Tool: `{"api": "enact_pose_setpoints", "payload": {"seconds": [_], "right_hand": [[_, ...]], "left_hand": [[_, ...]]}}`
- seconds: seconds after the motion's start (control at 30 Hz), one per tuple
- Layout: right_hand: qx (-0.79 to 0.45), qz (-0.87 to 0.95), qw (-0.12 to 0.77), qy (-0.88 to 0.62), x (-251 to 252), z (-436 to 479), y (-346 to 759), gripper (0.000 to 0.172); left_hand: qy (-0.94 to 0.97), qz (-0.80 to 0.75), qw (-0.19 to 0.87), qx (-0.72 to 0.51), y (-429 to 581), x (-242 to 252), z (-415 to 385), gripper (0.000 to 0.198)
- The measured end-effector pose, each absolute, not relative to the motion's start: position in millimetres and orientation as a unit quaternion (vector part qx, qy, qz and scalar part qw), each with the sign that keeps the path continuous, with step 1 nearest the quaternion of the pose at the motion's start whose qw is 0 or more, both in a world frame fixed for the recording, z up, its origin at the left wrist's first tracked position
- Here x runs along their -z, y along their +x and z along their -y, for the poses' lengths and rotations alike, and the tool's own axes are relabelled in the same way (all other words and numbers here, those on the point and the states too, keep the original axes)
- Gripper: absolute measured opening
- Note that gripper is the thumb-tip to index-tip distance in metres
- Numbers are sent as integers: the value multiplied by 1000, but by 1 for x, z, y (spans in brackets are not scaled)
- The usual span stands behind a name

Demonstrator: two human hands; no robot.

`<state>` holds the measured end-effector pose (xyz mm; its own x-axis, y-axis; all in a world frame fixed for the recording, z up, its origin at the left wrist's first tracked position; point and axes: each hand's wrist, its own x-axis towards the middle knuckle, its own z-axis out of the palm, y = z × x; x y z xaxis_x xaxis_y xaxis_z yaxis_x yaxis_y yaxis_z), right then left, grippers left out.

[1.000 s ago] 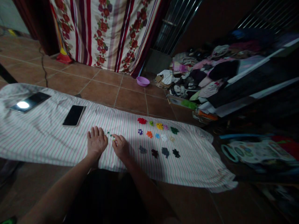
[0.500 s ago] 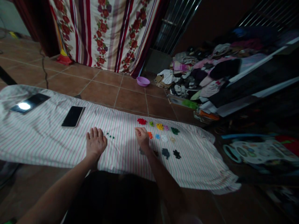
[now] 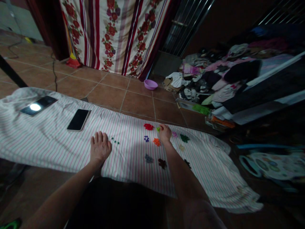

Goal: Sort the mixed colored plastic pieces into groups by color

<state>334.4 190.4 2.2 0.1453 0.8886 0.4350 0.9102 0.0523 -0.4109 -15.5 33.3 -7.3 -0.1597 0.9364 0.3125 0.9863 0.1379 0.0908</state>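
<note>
My left hand (image 3: 101, 147) lies flat on the striped cloth (image 3: 128, 165) with its fingers spread. Just right of its fingertips is a short row of small green pieces (image 3: 115, 142). My right hand (image 3: 165, 133) has its fingers curled together at the little lime-green pile (image 3: 158, 129); whether a piece is between the fingertips is too small to see. Around it lie piles of small pieces: red (image 3: 148, 127), dark blue (image 3: 146, 138), orange (image 3: 156, 142), pink (image 3: 174, 134), dark green (image 3: 184, 138) and beige (image 3: 181, 147). My right hand and forearm hide some other piles.
Nearer me are a grey pile (image 3: 149, 158), a brown pile (image 3: 162, 163) and a partly covered black pile (image 3: 187, 163). Two phones, one black-screened (image 3: 78, 120) and one reflecting light (image 3: 39, 105), lie at left. A purple basin (image 3: 151, 84) stands on the tiled floor beyond.
My right hand has moved right and away from me, from beside the orange pile to the lime-green one, uncovering the dark blue, grey and brown piles. My left hand stays flat. The view has shifted slightly.
</note>
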Motion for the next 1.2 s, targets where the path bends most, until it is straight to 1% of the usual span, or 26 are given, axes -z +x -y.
{"api": "enact_pose_setpoints", "payload": {"seconds": [0.13, 0.43, 0.6, 0.77, 1.03, 1.1, 1.2], "right_hand": [[6, 630, 290, -720, -2, -200, 335, 36], [-4, 643, 223, -733, 10, -202, 331, 34], [-6, 644, 232, -729, 11, -202, 335, 38], [-13, 656, 219, -722, 8, -200, 340, 44], [-38, 637, 192, -746, -4, -199, 340, 49], [-33, 636, 200, -745, -8, -200, 339, 47], [-11, 649, 250, -718, -13, -198, 330, 40]], "left_hand": [[-638, 752, 88, 137, -15, 8, -34, 54], [-640, 752, 99, 120, -15, 7, -34, 54], [-642, 751, 101, 118, -15, 7, -34, 54], [-641, 753, 101, 110, -15, 5, -34, 54], [-645, 749, 94, 117, -15, 4, -33, 55], [-645, 750, 89, 119, -14, 4, -34, 54], [-639, 755, 86, 118, -14, 3, -34, 54]]}}
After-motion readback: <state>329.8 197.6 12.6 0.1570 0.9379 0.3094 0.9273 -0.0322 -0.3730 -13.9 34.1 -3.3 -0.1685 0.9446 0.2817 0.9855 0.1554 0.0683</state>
